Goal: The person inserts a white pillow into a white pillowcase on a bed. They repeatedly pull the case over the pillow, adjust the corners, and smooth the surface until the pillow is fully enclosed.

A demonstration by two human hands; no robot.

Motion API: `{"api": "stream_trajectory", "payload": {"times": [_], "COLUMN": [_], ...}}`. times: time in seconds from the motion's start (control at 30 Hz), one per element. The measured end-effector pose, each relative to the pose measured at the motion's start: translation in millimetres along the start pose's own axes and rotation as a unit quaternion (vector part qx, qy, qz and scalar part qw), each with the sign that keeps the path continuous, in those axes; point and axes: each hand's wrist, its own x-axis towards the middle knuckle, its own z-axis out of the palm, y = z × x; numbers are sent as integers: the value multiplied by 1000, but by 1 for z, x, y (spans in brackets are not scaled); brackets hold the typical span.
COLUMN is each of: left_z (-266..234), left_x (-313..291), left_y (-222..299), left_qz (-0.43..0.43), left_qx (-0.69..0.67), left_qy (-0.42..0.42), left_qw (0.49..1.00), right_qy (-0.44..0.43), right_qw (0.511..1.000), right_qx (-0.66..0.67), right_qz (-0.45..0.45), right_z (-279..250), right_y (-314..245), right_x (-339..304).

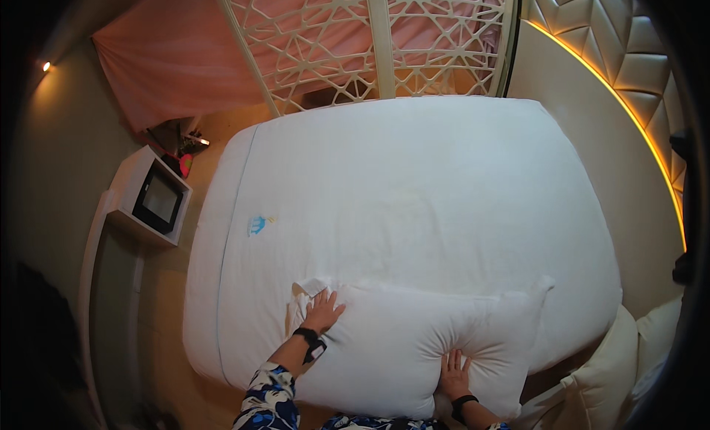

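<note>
A plump white pillow [384, 341] lies along the near edge of a large white-covered bed [444, 171]. My left hand [323, 311] rests on the pillow's left end with fingers spread, beside the bunched loose cloth of its open end. My right hand [454, 374] presses flat into the pillow's right half, fingers stretched out. Deep creases fan out in the fabric around it. Neither hand is gripping anything that shows. Dark bands circle both wrists, and a patterned sleeve covers my left forearm.
Cream pillows or cushions [603, 363] stand at the lower right. A white wall unit with a dark-framed panel [159, 197] is on the left. Beyond the bed are a white lattice screen [318, 45] and a pink curtain [170, 60]. A padded, lit wall panel [643, 67] rises at right.
</note>
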Motion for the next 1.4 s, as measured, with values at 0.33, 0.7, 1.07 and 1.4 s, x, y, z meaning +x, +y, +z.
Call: {"api": "stream_trajectory", "payload": {"times": [0.33, 0.7, 1.07, 1.4], "left_z": [41, 72, 87, 81], "left_x": [-170, -180, -162, -166], "left_y": [-4, -5, -11, -12], "left_qz": [-23, -85, -83, -79], "left_qx": [4, -30, -7, -37], "left_qy": [-65, -128, -124, -124], "left_qw": [998, 988, 989, 988], "right_qy": [81, 49, -66, -76], "right_qw": [968, 974, 997, 996], "right_qx": [-236, -219, 26, -48], "right_qz": [-26, -26, 8, 6], "right_z": [0, 2, -11, -16], "right_y": [0, 7, 7, -1], "right_x": [3, 5, 6, 5]}}
